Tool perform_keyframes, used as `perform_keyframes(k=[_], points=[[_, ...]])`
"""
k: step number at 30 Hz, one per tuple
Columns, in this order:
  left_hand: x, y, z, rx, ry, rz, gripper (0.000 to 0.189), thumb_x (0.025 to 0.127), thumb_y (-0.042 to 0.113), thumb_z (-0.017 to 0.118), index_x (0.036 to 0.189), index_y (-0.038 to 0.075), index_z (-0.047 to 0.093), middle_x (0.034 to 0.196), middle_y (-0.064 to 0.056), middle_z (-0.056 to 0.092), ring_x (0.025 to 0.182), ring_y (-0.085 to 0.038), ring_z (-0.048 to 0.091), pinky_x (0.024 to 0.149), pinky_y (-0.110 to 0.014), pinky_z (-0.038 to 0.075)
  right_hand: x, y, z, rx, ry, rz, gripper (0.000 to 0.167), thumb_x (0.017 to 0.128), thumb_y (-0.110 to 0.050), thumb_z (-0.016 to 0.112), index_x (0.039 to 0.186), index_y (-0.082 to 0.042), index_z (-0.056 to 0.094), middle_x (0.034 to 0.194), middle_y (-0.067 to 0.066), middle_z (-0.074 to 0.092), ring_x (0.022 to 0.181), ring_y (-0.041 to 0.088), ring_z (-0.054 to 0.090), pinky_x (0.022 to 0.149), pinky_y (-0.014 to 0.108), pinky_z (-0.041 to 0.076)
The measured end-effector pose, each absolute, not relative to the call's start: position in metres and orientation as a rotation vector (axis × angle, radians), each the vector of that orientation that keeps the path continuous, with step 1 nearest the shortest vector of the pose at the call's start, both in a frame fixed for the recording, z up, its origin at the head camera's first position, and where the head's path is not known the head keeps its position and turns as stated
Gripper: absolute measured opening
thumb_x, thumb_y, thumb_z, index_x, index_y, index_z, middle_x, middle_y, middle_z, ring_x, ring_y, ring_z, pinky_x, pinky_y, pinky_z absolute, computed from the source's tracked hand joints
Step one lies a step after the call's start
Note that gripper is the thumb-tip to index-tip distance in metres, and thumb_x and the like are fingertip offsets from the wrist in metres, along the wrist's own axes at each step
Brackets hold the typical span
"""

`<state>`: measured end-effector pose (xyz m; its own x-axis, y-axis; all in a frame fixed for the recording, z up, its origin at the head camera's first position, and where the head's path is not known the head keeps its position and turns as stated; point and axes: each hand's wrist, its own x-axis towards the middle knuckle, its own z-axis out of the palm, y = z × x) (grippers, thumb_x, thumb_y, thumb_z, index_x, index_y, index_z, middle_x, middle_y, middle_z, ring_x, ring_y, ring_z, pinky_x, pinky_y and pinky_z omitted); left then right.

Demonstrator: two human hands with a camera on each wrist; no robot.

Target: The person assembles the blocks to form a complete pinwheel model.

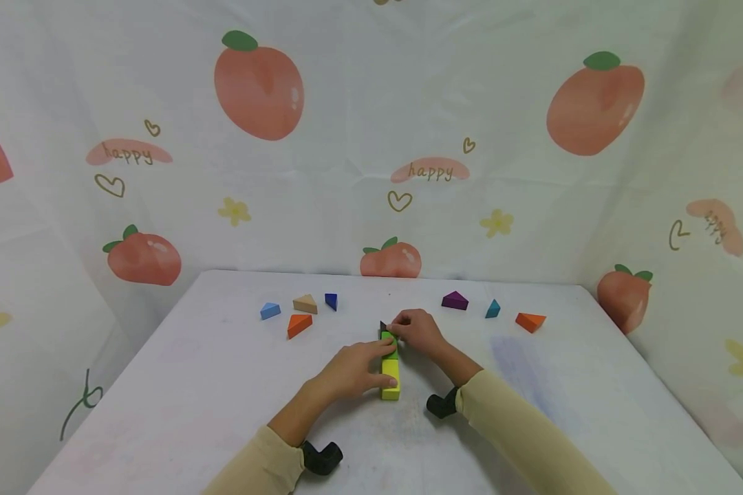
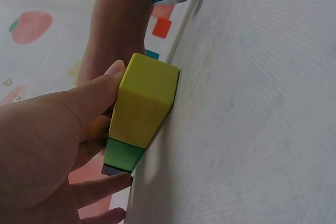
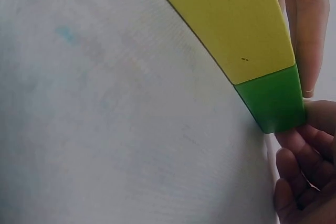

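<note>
A yellow block (image 1: 391, 377), a green block (image 1: 389, 345) and a small dark block (image 1: 383, 326) form a straight row on the table, the yellow one nearest me. My left hand (image 1: 354, 368) rests across the row from the left, thumb at the yellow block and fingers reaching over the green one. In the left wrist view its lower fingers lie fairly straight beside the far end. With thumb and fingertips, my right hand (image 1: 417, 330) pinches at the far end by the dark block. Its fingertips also meet the green block (image 3: 275, 100) in the right wrist view, where the dark block is hidden.
Farther back on the left lie light blue (image 1: 270, 311), tan (image 1: 305, 304), dark blue (image 1: 331, 301) and orange (image 1: 300, 325) wedge blocks. Purple (image 1: 455, 301), teal (image 1: 492, 309) and another orange wedge (image 1: 530, 322) lie on the right. A printed cloth (image 1: 347, 103) hangs behind the table.
</note>
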<state>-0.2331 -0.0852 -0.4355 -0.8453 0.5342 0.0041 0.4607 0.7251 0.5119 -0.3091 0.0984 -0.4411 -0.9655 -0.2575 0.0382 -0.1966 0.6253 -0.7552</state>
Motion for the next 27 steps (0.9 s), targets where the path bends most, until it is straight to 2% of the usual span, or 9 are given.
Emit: perform_keyframes(k=[4,9,20,27], points=[[-0.232,-0.086,-0.434,0.806,2.782,0.778,0.069,0.086,0.047,0.07,0.145,0.019,0.048,0.149,0.005,0.044,0.134,-0.021,0.042,0.105,-0.046,0.039,-0.309,0.097,-0.44,-0.382,2.768,-1.288,0.011,0.091,-0.019,0.07,0.085,-0.01,0.072,0.077,-0.002,0.064,0.073,0.016,0.053,0.063,0.028,0.045],[-0.232,-0.085,-0.434,0.8,2.779,0.777,0.07,0.086,0.047,0.071,0.145,0.019,0.048,0.15,0.006,0.043,0.134,-0.022,0.042,0.104,-0.046,0.04,-0.311,0.095,-0.44,-0.362,2.765,-1.307,0.01,0.092,-0.019,0.068,0.094,-0.01,0.071,0.086,-0.001,0.066,0.08,0.018,0.055,0.07,0.03,0.05],[-0.232,-0.085,-0.434,0.793,2.769,0.768,0.068,0.086,0.048,0.07,0.145,0.02,0.049,0.15,0.007,0.042,0.135,-0.022,0.042,0.104,-0.049,0.039,-0.32,0.09,-0.442,-0.46,2.727,-1.282,0.021,0.093,-0.016,0.067,0.114,-0.012,0.071,0.096,0.0,0.069,0.087,0.018,0.06,0.081,0.034,0.053],[-0.232,-0.085,-0.435,0.808,2.778,0.767,0.069,0.086,0.048,0.07,0.145,0.019,0.049,0.15,0.007,0.042,0.135,-0.022,0.042,0.105,-0.049,0.039,-0.323,0.089,-0.442,-0.499,2.692,-1.261,0.019,0.094,-0.015,0.065,0.111,-0.012,0.074,0.106,0.001,0.07,0.1,0.02,0.061,0.09,0.038,0.051]])
